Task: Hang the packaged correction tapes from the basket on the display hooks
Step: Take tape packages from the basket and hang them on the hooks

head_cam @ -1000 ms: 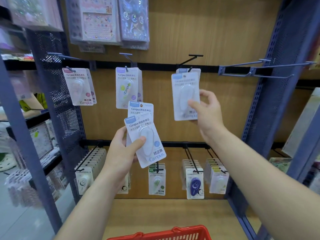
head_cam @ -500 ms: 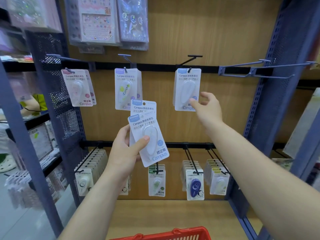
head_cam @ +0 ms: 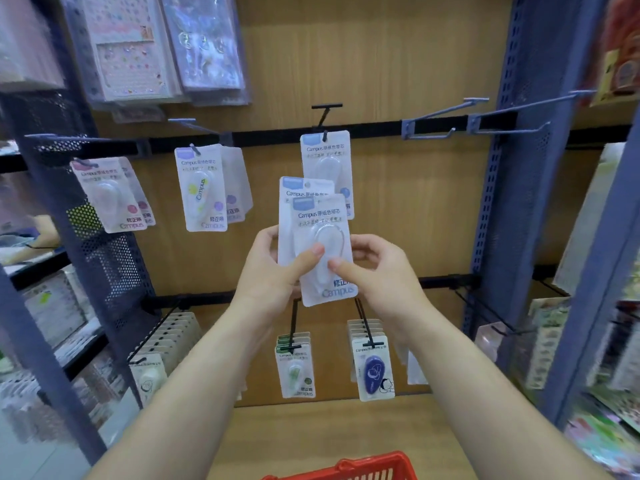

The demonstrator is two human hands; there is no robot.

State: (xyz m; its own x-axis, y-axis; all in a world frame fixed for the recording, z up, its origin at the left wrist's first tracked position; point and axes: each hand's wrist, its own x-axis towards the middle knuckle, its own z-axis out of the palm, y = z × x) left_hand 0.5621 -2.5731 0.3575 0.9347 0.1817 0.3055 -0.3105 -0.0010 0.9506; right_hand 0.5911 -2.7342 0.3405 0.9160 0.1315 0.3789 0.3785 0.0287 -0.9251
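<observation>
"Where are the correction tapes?"

"Two are held up at the middle of the rack, the front pack [head_cam: 323, 230] overlapping the rear pack [head_cam: 298, 188]. The left hand [head_cam: 266, 275] grips both, thumb pressed on the front pack's blister. The right hand [head_cam: 381, 271] pinches the front pack's right edge."

"Any hung?"

"A hung pack [head_cam: 325, 161] dangles from the black hook [head_cam: 325, 114] just above and behind them. The red basket [head_cam: 349, 467] sits low, beneath the arms."
</observation>
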